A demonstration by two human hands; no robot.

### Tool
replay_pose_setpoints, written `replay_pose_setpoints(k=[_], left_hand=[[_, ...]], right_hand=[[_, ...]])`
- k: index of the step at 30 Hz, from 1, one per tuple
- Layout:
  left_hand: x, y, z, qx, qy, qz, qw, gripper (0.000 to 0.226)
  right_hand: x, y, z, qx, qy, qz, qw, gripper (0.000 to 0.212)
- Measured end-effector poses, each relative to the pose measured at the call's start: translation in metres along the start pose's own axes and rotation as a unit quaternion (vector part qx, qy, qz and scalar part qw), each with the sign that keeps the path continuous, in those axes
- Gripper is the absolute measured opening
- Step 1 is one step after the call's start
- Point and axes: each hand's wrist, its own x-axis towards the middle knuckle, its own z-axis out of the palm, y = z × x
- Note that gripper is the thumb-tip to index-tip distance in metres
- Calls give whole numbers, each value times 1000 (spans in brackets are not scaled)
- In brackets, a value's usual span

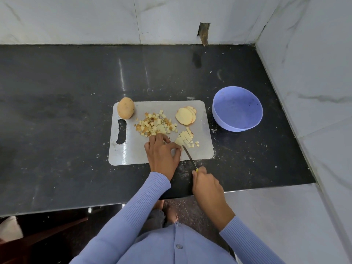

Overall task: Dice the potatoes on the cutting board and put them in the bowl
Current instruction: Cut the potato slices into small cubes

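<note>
A grey cutting board (202, 149) lies on the black counter. On it are a whole potato (125, 110) at the far left corner, a pile of diced pieces (155, 125) in the middle, a stack of round slices (185, 115) at the far right, and a half-cut strip bundle (183, 139). My left hand (162, 153) pinches the near end of that bundle with curled fingers. My right hand (206, 182) grips a knife (188, 155) by its yellow handle, blade tip against the bundle. The blue bowl (238, 123) stands right of the board, with nothing in it.
The black counter (66, 130) runs along marble walls at the back and the right (314, 73). The counter's front edge is just under my right wrist. Crumbs and white specks lie scattered around the board.
</note>
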Motion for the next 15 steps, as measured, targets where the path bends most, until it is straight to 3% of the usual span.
replay_pose_setpoints(k=[15], left_hand=[[-5, -4, -2, -12, -2, -1, 1000, 9]], right_hand=[[-7, 12, -11, 53, 37, -23, 998, 34]])
